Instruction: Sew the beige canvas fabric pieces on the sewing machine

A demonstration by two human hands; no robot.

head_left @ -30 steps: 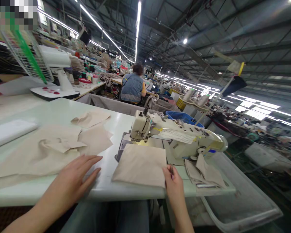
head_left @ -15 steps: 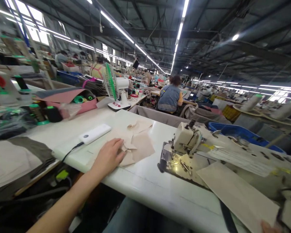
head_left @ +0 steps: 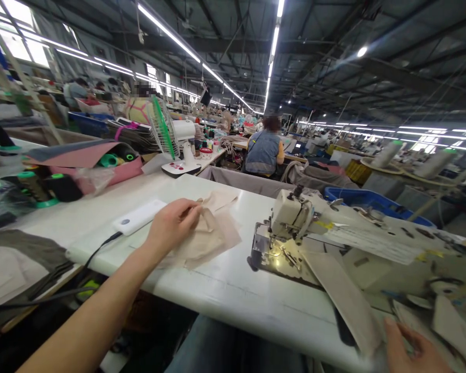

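Note:
My left hand (head_left: 176, 220) is closed in a pinch on the edge of a thin beige fabric piece (head_left: 204, 241), lifting it a little from the white table. More beige fabric (head_left: 221, 199) lies just beyond the fingertips. At the lower right, my right hand (head_left: 413, 347) has thumb and fingers apart, with no cloth visible between them. Left of it, a long beige fabric strip (head_left: 344, 295) slopes down from the sewing machine (head_left: 295, 217). Beside its fingers are other loose beige pieces (head_left: 423, 326), partly blurred. The right hand's lower part is cut off by the frame.
A white device (head_left: 140, 217) with a black cable lies left of my left hand. Behind it stand a fan (head_left: 165, 132) and a pink fabric bundle (head_left: 81, 160) with thread spools. A blue basket (head_left: 376, 204) sits behind the machine. A person (head_left: 264, 150) sits ahead, facing away.
My left hand has gone from lying on the fabric to pinching and raising its edge. My right hand has let go of the strip and come further into view. The camera view has shifted right.

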